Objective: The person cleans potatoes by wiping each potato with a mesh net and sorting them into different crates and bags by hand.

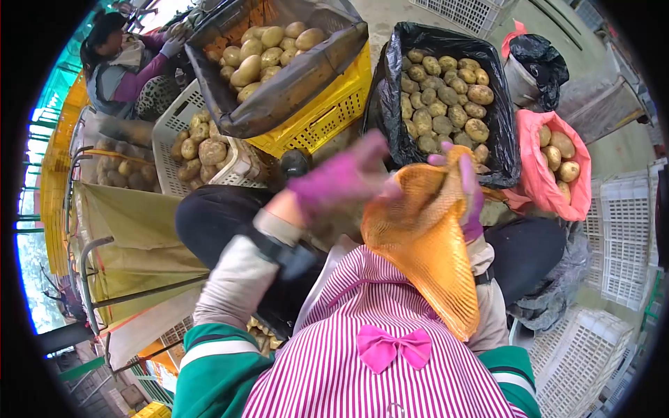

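Orange mesh bag (444,261) amid crates (341,104) of potatoes (272,36), grey floor (382,22)

ok so the outfit centres on a hot pink bow (394,348), pinned flat on an apron (327,390) with thin magenta and white stripes. Either side of the bow there's a green sleeve (219,373) with a white band and darker trim. Further out from the bow come pale beige cuffs (233,279), black wrist straps (485,276), then purple-pink gloves (341,174), right one blurry. Dark trousers (526,254) show beyond the bow too
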The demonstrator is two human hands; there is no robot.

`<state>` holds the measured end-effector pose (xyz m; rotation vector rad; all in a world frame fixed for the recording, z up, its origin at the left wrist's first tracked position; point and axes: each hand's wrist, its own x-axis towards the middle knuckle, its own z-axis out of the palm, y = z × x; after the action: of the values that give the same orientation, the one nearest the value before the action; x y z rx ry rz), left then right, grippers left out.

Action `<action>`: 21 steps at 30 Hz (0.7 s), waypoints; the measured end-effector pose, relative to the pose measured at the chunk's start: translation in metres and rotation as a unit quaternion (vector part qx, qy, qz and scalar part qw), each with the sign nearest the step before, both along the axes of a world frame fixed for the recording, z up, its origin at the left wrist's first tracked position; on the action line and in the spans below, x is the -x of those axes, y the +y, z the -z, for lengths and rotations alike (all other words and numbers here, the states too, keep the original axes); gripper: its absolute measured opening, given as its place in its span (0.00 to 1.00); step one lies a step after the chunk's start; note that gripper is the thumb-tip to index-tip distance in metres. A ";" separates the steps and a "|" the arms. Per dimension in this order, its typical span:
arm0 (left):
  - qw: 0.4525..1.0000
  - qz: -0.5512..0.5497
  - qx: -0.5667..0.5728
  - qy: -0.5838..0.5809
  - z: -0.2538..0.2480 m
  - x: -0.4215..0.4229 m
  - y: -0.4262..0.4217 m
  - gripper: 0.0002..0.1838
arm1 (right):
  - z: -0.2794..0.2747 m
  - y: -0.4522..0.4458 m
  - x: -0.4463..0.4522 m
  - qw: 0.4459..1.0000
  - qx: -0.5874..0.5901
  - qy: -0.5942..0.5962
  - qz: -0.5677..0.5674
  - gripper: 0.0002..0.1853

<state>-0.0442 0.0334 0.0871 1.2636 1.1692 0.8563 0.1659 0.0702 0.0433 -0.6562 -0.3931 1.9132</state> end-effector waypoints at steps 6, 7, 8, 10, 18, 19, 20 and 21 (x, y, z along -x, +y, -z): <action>0.996 -0.027 -0.070 0.052 0.079 0.010 -0.020 0.24 | 0.012 -0.007 0.025 0.820 -0.415 -0.380 -0.104 0.39; 0.998 -0.025 -0.050 0.042 0.049 0.029 -0.012 0.21 | 0.011 -0.005 0.019 0.806 -0.419 -0.404 -0.109 0.43; 0.992 -0.097 -0.042 0.069 0.042 0.055 -0.013 0.20 | 0.010 0.000 0.014 0.791 -0.425 -0.425 -0.113 0.46; 0.950 -0.104 -0.216 0.202 0.023 0.096 -0.019 0.20 | 0.039 0.006 0.007 0.698 -0.428 -0.551 -0.159 0.51; 0.830 -0.033 -0.239 0.502 0.020 0.187 -0.032 0.22 | 0.125 -0.041 0.047 0.763 -0.294 -0.576 -0.025 0.51; 0.845 -0.022 -0.232 0.481 0.029 0.189 -0.037 0.22 | 0.111 -0.036 0.051 0.763 -0.292 -0.576 -0.027 0.51; 0.859 -0.010 -0.224 0.460 0.037 0.190 -0.041 0.22 | 0.097 -0.029 0.052 0.714 -0.372 -0.592 0.042 0.47; 0.913 0.005 -0.157 0.377 0.042 0.183 -0.045 0.23 | 0.083 -0.021 0.054 0.653 -0.447 -0.601 0.113 0.44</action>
<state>-0.2271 -0.0112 0.0449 1.9629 1.6630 0.5590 0.1120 0.0494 -0.0394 -1.1004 -1.8321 0.5556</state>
